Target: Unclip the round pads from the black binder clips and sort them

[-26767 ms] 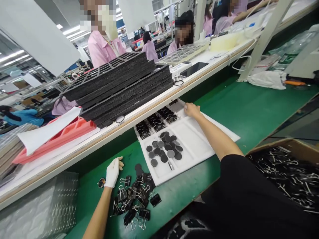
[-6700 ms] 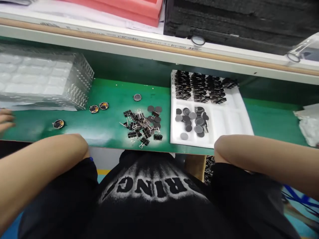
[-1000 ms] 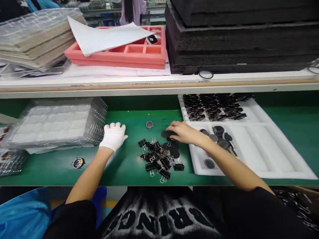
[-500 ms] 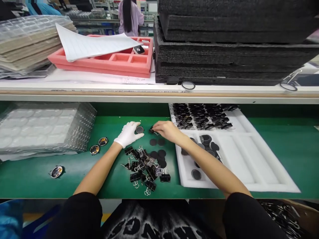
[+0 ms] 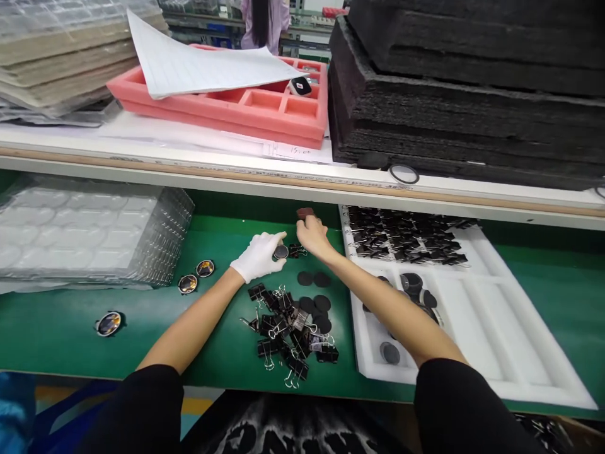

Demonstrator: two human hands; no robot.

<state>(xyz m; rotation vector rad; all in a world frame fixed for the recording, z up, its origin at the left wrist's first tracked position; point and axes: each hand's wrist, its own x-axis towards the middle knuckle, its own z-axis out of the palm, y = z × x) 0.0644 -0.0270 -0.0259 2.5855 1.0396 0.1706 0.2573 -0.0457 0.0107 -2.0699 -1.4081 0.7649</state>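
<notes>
My gloved left hand (image 5: pixel 258 256) is closed on a small round grey disc (image 5: pixel 280 251), held just above the green bench. My bare right hand (image 5: pixel 312 234) is right beside it, fingers pinched on a small dark pad (image 5: pixel 305 213) raised at the fingertips. A single binder clip (image 5: pixel 297 250) lies under that hand. Loose black discs (image 5: pixel 314 291) and a heap of black binder clips (image 5: pixel 289 334) lie nearer me, between my forearms.
A white foam tray (image 5: pixel 491 328) on the right holds rows of binder clips (image 5: pixel 407 234) and dark discs (image 5: pixel 412 284). Three round badges (image 5: pixel 205 268) lie left, by stacked clear blister trays (image 5: pixel 89 233). The shelf above carries a pink foam tray (image 5: pixel 227 110) and black foam slabs (image 5: pixel 463 113).
Over the last second both hands came together at the back of the bench. The left took up the grey disc; the right lifted the dark pad slightly up and away.
</notes>
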